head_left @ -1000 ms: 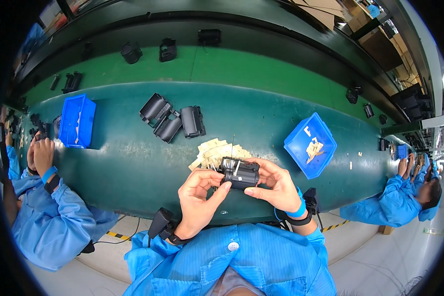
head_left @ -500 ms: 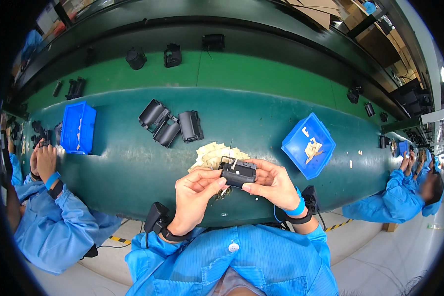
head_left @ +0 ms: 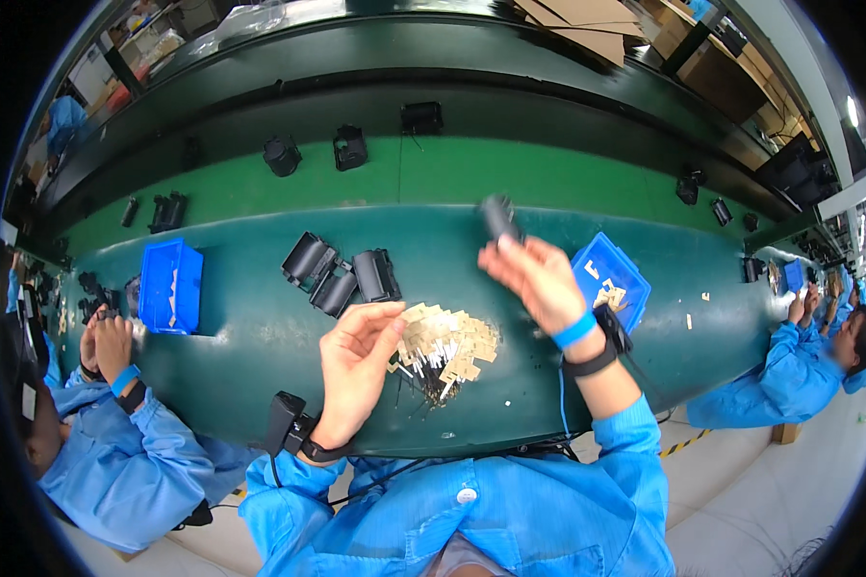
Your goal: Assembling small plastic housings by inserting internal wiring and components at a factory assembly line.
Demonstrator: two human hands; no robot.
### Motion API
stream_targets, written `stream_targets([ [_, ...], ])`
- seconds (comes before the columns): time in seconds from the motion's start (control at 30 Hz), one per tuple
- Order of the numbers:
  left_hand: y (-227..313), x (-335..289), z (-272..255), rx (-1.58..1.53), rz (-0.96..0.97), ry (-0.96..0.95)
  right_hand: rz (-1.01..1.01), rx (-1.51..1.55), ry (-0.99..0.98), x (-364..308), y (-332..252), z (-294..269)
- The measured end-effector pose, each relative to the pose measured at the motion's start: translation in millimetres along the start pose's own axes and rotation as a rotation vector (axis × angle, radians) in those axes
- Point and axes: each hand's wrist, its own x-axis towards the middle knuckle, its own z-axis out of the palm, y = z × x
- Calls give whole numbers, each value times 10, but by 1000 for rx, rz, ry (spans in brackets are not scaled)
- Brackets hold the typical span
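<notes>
My right hand (head_left: 539, 279) is stretched forward over the bench, closed on a black plastic housing (head_left: 497, 217) that is smeared by motion. Close to my body, my left hand (head_left: 356, 361) hovers at the left edge of a pile of small cream tabs (head_left: 462, 337) with thin white and dark leads. Its thumb and fingertips are slightly apart, with nothing visible between them. Beyond it, several black half-round housings (head_left: 332, 288) lie together on the green bench (head_left: 250, 385).
A blue bin (head_left: 625, 258) with cream pieces stands beside my right hand; another blue bin (head_left: 194, 279) is at the left. Several black parts (head_left: 350, 148) sit on the bright green strip (head_left: 471, 173) behind the bench. Co-workers' hands (head_left: 111, 346) are at far left and far right.
Both hands held the black housing over the pile; now my left hand has let go and my right hand has carried it forward and right. The pile shows more fully.
</notes>
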Motion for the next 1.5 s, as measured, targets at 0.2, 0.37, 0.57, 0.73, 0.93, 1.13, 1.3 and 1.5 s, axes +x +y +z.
stream_targets([
  [0.2,103,142,-189,525,225,30,-48,-195,-146,185,229,-17],
  [0.37,89,108,-201,706,178,-121,-274,-985,-371,-125,282,181],
  [0.57,-70,-94,-169,876,161,-59,-546,-1131,-414,-211,369,306],
  [0.73,-187,-195,-292,917,143,-52,-568,-1081,-454,-275,423,424],
  [0.93,-127,-198,-253,721,106,-21,-579,-1034,-439,-483,282,448],
  [1.13,58,-204,-239,134,-124,-118,-777,-1424,-60,-153,-842,-308],
  [1.3,28,-191,-137,57,-132,-117,-857,-1780,33,746,-1258,-1036],
  [1.5,12,-210,-54,41,-176,-40,-774,-1916,-196,1368,-1084,-1200],
])
